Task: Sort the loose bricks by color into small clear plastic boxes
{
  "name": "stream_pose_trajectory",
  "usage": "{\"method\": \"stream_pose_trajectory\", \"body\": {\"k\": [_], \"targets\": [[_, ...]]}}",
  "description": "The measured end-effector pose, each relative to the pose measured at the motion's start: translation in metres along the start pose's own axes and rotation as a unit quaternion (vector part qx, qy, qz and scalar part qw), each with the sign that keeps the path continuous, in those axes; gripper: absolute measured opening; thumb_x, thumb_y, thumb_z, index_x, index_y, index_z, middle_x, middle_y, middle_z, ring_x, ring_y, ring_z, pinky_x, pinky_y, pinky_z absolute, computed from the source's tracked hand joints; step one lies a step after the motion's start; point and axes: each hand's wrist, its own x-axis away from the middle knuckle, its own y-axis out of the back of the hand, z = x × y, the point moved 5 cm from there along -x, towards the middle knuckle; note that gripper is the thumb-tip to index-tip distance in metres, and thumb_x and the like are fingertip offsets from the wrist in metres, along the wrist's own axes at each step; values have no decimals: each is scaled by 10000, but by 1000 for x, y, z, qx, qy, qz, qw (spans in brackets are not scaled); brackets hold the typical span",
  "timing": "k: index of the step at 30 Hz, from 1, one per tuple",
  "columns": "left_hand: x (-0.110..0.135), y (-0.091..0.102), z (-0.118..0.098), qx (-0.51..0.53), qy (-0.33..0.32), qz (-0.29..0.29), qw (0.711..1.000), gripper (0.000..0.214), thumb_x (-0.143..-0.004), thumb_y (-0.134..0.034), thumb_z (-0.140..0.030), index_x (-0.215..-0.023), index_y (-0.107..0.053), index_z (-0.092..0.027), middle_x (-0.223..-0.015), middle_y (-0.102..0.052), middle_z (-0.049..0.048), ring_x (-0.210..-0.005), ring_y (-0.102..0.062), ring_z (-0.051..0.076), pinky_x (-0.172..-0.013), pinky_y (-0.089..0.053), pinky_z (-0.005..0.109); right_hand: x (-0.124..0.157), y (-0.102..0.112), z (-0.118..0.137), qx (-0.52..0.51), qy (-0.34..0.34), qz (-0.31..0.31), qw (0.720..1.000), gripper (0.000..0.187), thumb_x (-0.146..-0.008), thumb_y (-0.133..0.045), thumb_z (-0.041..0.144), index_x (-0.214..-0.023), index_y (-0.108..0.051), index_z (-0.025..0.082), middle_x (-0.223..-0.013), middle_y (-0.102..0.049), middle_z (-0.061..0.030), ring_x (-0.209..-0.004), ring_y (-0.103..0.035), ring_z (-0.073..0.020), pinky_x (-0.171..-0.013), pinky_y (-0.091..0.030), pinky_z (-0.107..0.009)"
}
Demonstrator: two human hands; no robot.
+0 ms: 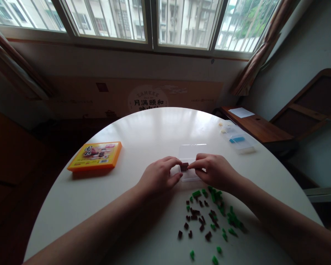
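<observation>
A small dark brown cluster of toy bricks (184,166) sits in a clear plastic box (193,150) with its lid raised. My left hand (161,173) comes from the left, its curled index fingertip on the cluster's left side and the thumb lower, apart from that finger. From the right, my right hand (213,167) touches the other side with a fingertip, its remaining fingers bent. The cluster is pinched between the two hands. Loose brown bricks (194,213) and green bricks (233,219) lie scattered on the table, nearest my right forearm.
The white round table (105,206) carries a yellow-orange game box (95,156) at left. At back right is another clear plastic case (241,145) with a blue piece (237,140) in it. Beyond the table's right edge, a sheet of paper (241,113) lies on a wooden surface (264,129).
</observation>
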Motion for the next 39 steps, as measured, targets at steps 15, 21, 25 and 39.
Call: {"method": "stream_pose_trajectory", "body": {"k": [15, 21, 25, 39], "targets": [[0, 0, 0, -7, 2, 1, 1000, 284, -810, -616, -258, -1091, -657, -266, -1127, -686, 18, -803, -653, 170, -707, -523, 278, 1, -1, 0, 9, 2, -3, 1000, 378, -830, -569, 178, -1103, -735, 381, -883, -698, 19, -716, -627, -128, -640, -405, -250], [0, 0, 0, -10, 0, 4, 1000, 265, -821, -604, -262, -1082, -647, -268, -1132, -685, 8, -801, -652, 166, -690, -516, 271, 1, 0, 0, 7, -2, -7, 1000, 365, -829, -556, 174, -1071, -750, 367, -873, -698, 15, -707, -623, -134, -642, -402, -255], [0, 0, 0, -11, 7, 6, 1000, 274, -814, -608, -259, -1085, -648, -266, -1137, -682, 7, -789, -649, 162, -681, -518, 269, 0, -1, 0, 7, -3, 0, 1000, 358, -832, -555, 183, -1069, -751, 367, -882, -700, 16, -708, -623, -135, -632, -396, -256], [-1, -1, 1, -7, 5, 10, 1000, 266, -824, -607, -264, -1089, -640, -264, -1141, -676, 3, -753, -638, 146, -669, -509, 259, 1, 2, 2, -16, 4, -22, 1000, 348, -830, -559, 159, -1030, -755, 365, -854, -686, 31, -685, -607, -124, -629, -399, -256]]}}
